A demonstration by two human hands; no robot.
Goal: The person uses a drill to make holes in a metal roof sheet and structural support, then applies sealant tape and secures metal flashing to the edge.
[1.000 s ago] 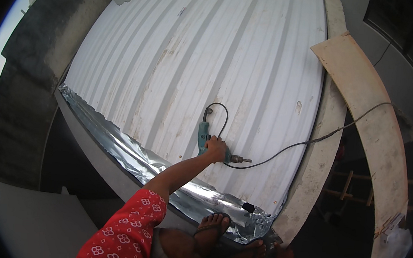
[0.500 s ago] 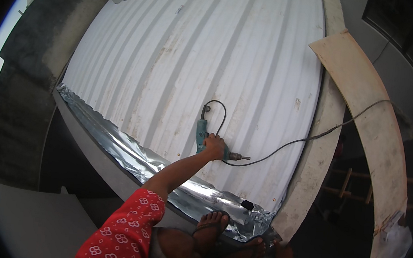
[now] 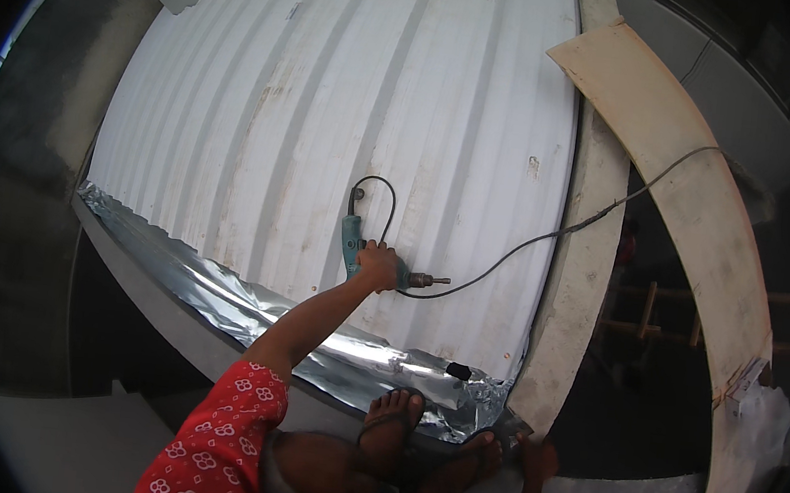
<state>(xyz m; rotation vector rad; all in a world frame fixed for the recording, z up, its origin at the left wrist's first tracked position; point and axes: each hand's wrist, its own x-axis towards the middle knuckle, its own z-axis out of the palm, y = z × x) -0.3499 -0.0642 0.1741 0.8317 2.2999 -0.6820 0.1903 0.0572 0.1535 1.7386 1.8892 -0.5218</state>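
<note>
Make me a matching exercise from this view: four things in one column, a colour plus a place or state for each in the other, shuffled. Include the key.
Column one
1. Power drill
2. Foil strip
3. Long board
4. Ribbed sheet

Column two
A. Beige, running down the right side of the view
B. White, marked with brownish smudges
C. Teal body, pointing right
D. Silver, shiny and crinkled

Right pairs: 1-C, 2-D, 3-A, 4-B
</note>
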